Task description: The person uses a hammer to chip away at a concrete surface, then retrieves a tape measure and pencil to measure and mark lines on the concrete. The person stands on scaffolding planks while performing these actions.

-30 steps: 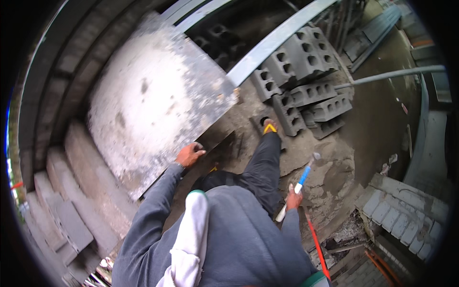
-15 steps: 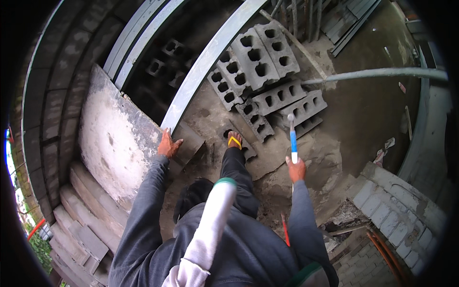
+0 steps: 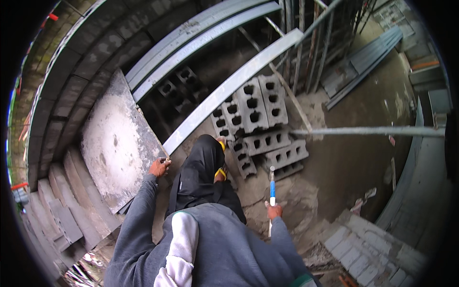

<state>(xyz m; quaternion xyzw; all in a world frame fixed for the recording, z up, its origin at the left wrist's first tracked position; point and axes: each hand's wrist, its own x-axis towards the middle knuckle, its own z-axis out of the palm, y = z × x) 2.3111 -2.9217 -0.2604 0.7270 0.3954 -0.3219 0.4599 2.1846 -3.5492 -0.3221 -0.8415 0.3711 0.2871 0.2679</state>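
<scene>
Right now, a person is holding a hammer [image 3: 272, 189] beside some grey blocks [image 3: 251, 107].

I'm watching the right hand [image 3: 274, 211] grasping the white-and-blue handle, fingers wrapped round it; the hammer is sitting out on the person's right, its head pointing forward toward the blocks. The left hand [image 3: 159, 167] is resting at the corner of a whitish board [image 3: 114, 148], fingers bent, though I can't tell whether they're gripping its edge. A pale beam [image 3: 229, 91] is slanting from near that corner up past the blocks, a pipe [image 3: 373, 131] is stretching off to the right, and a yellow-strapped sandal [image 3: 221, 172] is showing by the dark trousers.
</scene>
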